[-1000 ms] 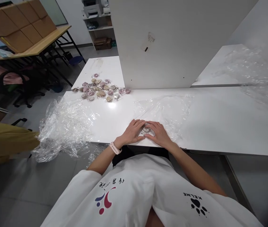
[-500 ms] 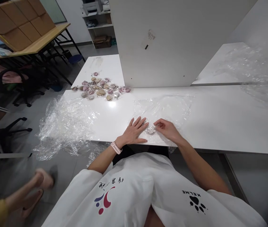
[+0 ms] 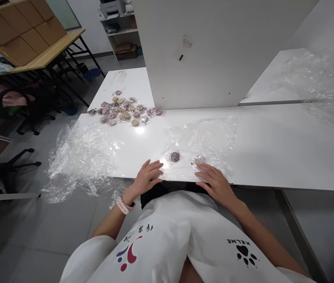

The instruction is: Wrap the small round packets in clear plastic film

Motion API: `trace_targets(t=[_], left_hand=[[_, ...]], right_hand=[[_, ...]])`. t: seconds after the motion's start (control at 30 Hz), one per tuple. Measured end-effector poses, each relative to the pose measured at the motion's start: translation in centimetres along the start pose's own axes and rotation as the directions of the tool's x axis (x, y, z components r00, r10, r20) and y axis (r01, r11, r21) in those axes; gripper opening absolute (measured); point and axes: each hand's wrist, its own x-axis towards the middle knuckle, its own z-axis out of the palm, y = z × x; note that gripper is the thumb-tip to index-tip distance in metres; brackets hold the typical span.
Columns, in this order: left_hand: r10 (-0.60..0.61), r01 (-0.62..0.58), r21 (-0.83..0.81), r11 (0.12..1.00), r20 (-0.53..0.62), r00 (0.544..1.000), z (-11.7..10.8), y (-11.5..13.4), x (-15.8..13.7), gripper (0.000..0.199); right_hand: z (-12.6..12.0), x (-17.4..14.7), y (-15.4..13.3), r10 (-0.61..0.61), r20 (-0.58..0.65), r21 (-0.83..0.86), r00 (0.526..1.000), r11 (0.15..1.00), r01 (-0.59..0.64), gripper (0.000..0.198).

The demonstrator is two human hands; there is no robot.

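Observation:
A sheet of clear plastic film (image 3: 214,135) lies on the white table in front of me. On or under it, I cannot tell which, is a dark round disc (image 3: 174,157). A paler round piece (image 3: 199,160) sits to its right. My left hand (image 3: 148,175) is open at the table's front edge, its fingertips by the near left side of the film. Fingers apart, my right hand (image 3: 214,181) rests at the film's near right, its fingertips close to the paler piece. Neither hand grips anything.
Several small wrapped round pieces (image 3: 125,111), pink, tan and brown, lie at the back left. A heap of crumpled clear film (image 3: 80,153) hangs over the table's left end. Behind the film stands an upright white panel (image 3: 202,55). More clear film (image 3: 325,78) lies far right.
Both hands have drawn apart and nearer to me, uncovering the dark disc and the paler piece. A passing person's legs have left the lower left.

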Motion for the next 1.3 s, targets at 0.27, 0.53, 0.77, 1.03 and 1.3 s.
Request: trace_targets(t=[0.27,0.53,0.77,1.03,1.3], left_hand=[[-0.101,0.086,-0.105,0.991,-0.154,0.983,0.3,1.7,0.4,0.027],[-0.278,0.297,0.075,0.952,-0.200,0.940,1.0,5.2,4.2,0.062],[-0.118,0.127,0.103,0.987,-0.088,0.989,1.6,4.5,7.5,0.039],[0.031,-0.029,-0.032,0.999,0.042,0.999,0.6,1.7,1.0,0.035],[-0.209,0.161,-0.221,0.962,-0.214,0.954,-0.5,2.0,4.2,0.021]], right_hand=[[-1.6,-2.0,1.6,0.085,-0.017,0.034,0.996,0.996,-0.085,0.018],[-0.7,1.1,1.4,0.175,-0.064,-0.043,0.982,0.983,-0.178,0.039],[0.5,1.0,1.8,0.157,-0.103,-0.040,0.982,0.986,-0.161,0.038],[-0.8,-2.4,3.3,0.023,0.003,0.005,1.000,1.000,-0.023,0.026],[-5.3,1.9,3.3,0.118,0.031,0.123,0.992,0.985,-0.121,0.030]])
